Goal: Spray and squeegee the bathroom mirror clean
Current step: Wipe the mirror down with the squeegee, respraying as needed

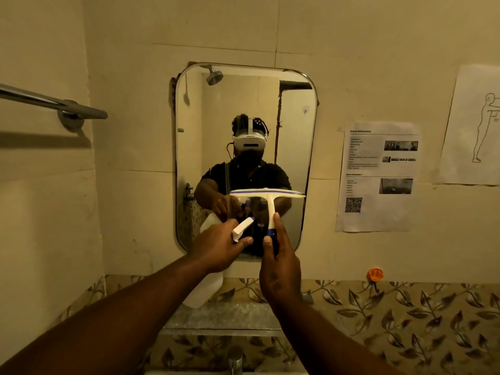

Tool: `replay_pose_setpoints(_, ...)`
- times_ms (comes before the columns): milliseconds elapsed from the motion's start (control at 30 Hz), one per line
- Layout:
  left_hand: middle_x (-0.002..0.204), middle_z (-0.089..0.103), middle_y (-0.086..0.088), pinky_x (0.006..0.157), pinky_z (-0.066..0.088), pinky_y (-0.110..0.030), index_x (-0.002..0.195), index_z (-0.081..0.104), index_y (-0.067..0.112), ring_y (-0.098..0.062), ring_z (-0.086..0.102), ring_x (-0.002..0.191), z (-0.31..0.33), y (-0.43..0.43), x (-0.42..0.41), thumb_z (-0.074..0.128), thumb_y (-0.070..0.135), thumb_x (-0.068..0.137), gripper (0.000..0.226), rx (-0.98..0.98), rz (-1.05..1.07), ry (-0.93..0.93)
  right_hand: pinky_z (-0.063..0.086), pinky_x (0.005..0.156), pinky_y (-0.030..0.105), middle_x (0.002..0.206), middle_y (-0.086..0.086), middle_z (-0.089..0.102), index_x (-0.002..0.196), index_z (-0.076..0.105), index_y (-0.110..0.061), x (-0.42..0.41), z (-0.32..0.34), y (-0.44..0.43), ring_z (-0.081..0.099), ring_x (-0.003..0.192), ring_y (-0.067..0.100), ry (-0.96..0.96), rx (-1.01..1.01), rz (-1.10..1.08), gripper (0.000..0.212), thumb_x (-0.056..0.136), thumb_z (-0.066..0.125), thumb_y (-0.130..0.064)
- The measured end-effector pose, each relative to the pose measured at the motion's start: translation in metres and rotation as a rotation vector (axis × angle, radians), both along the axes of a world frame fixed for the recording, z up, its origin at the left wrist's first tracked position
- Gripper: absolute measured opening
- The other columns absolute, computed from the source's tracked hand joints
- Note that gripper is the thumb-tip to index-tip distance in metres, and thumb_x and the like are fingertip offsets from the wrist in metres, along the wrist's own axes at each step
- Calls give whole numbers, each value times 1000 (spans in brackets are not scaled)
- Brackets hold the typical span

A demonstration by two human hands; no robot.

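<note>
A rounded rectangular mirror (244, 109) hangs on the beige wall straight ahead and reflects a person wearing a headset. My left hand (216, 246) grips the neck of a white spray bottle (201, 292), whose white trigger head points toward the lower part of the mirror. My right hand (278, 263) holds a squeegee (267, 194) by its blue-and-white handle, upright. Its wide white blade with a blue strip lies level in front of the lower right part of the mirror; I cannot tell whether it touches the glass.
A metal towel bar (51, 102) sticks out from the left wall. Printed sheets (378, 175) and a line drawing (476, 125) are taped to the right of the mirror. An orange hook (374, 274) sits above leaf-patterned tiles (405, 315). Below are a metal shelf (224, 318) and a tap (234, 359).
</note>
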State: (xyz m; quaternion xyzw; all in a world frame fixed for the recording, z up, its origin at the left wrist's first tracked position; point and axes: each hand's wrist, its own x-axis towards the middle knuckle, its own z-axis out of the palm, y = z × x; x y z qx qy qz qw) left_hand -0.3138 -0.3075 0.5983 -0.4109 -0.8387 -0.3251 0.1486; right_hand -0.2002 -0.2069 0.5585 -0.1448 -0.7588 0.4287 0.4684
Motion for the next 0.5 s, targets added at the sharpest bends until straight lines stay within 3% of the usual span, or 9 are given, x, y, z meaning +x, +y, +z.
replay_pose_setpoints(100,100,70,0,67,59,-36,123,58,22,-12,66,76,-14,-1,1,58,50,96,38,-7,8,22,56,77,29,136,-13,57,153,19,-51,4,-21,-3,66,96,8,-62,-7,-28,53,104,36,-44)
replay_pose_setpoints(167,102,71,0,70,58,-37,124,58,22,-13,66,79,-24,-3,2,57,51,96,40,-23,14,28,50,64,20,129,-20,57,153,19,-53,6,-35,-6,60,77,-3,-86,-7,-26,52,104,37,-43)
replay_pose_setpoints(267,100,71,1,66,58,-38,127,56,24,-11,64,68,-37,-5,3,57,52,95,42,-35,4,1,50,75,22,134,-19,57,153,19,-52,11,-56,-9,58,94,-4,-123,-25,-31,52,105,37,-42)
replay_pose_setpoints(367,96,71,3,66,58,-40,128,57,26,-12,65,70,-48,-9,2,58,53,94,43,-8,8,-19,45,90,22,146,-16,50,153,23,-49,15,-78,-13,47,117,-3,-175,-93,10,52,105,40,-40)
replay_pose_setpoints(500,86,68,6,67,60,-44,124,58,29,-11,64,66,-57,-15,-1,61,53,92,40,50,-28,-130,39,95,19,142,-18,50,150,32,-44,22,-101,-23,48,124,1,-190,-199,33,49,103,45,-38)
